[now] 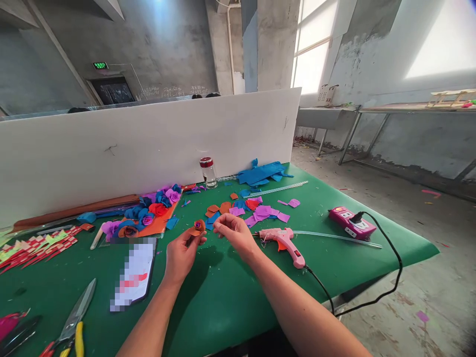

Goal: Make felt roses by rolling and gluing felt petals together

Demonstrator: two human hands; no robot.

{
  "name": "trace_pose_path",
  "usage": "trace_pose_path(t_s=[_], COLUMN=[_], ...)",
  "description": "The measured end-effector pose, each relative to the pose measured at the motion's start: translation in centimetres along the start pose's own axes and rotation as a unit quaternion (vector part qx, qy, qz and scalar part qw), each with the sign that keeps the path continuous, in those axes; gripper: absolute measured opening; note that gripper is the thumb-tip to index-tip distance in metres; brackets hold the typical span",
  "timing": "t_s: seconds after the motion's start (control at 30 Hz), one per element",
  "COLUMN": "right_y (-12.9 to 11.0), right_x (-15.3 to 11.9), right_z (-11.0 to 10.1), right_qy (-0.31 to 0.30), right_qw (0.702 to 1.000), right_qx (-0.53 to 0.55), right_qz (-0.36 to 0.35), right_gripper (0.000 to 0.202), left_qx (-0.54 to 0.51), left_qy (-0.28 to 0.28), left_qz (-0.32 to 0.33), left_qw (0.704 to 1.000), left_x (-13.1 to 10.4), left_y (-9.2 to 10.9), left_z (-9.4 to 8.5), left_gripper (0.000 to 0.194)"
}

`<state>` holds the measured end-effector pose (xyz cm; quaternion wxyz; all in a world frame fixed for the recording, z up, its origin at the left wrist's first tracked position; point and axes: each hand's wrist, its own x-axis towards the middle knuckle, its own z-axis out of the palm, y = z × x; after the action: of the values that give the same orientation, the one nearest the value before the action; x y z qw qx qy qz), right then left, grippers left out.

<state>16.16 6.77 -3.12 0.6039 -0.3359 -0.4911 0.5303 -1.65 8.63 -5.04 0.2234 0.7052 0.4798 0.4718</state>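
My left hand (182, 255) pinches a small paper flower (199, 226), brown-orange outside with a purple centre, over the green table. Close to its right, my right hand (232, 232) has thumb and fingertips drawn together; anything between them is too small to make out. A pink glue gun (283, 240) lies just right of that hand, with a clear glue stick at its back end. Cut paper petals (262, 212) in purple, orange, blue and red are scattered beyond my hands. Finished paper flowers (148, 213) in blue, purple, red and brown are heaped to the left.
A phone (136, 275) and scissors (74, 317) lie at left. A glass jar (208, 173) with a red lid and blue paper (264, 173) stand near the white board (156, 144). A pink power socket (351, 223) sits right, its black cord hanging past the table edge.
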Motion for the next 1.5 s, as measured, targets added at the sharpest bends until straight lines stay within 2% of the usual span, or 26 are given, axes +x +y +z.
trace_pose_path(t_s=[0.17,0.3,0.43,0.53,0.6,0.67,0.87,1.1,1.33,1.5], right_y=[1.1,1.0,0.3,0.3,0.5,0.7,0.7,0.7,2.2,2.1], right_x=[0.1,0.1,0.1,0.2,0.3,0.3,0.0,-0.4,-0.4,-0.4], right_z=[0.5,0.4,0.0,-0.4,-0.5,-0.4,0.1,0.8,1.0,1.1], right_qy=[-0.017,-0.01,0.041,0.065,0.067,0.064,0.05,-0.023,-0.051,-0.049], right_qw=[1.0,1.0,0.995,0.984,0.982,0.984,0.995,0.999,0.997,0.997], right_qx=[-0.01,-0.005,0.086,0.163,0.178,0.163,0.086,-0.001,-0.054,-0.052], right_qz=[-0.003,-0.021,-0.043,-0.016,0.009,0.021,0.017,0.032,-0.007,0.001], right_gripper=[0.025,0.024,0.023,0.026,0.026,0.027,0.03,0.029,0.024,0.025], left_qx=[0.0,0.013,0.049,0.074,0.081,0.075,0.029,0.001,0.031,0.054], left_qy=[-0.017,-0.034,0.007,0.056,0.077,0.083,0.062,0.034,0.02,0.006], left_qz=[0.016,0.032,0.023,0.038,0.055,0.059,0.011,-0.001,0.015,0.024], left_qw=[1.0,0.999,0.999,0.995,0.992,0.992,0.998,0.999,0.999,0.998], left_x=[-0.1,-0.3,-0.4,-0.5,-0.5,-0.5,-0.5,-0.7,-0.8,-0.8], left_y=[0.4,0.9,1.1,1.2,1.3,1.4,1.4,1.5,1.6,1.8], left_z=[0.0,-0.1,-0.2,-0.2,-0.3,-0.3,-0.2,-0.1,0.0,0.1], left_gripper=[0.033,0.031,0.03,0.028,0.024,0.02,0.013,0.014,0.019,0.022])
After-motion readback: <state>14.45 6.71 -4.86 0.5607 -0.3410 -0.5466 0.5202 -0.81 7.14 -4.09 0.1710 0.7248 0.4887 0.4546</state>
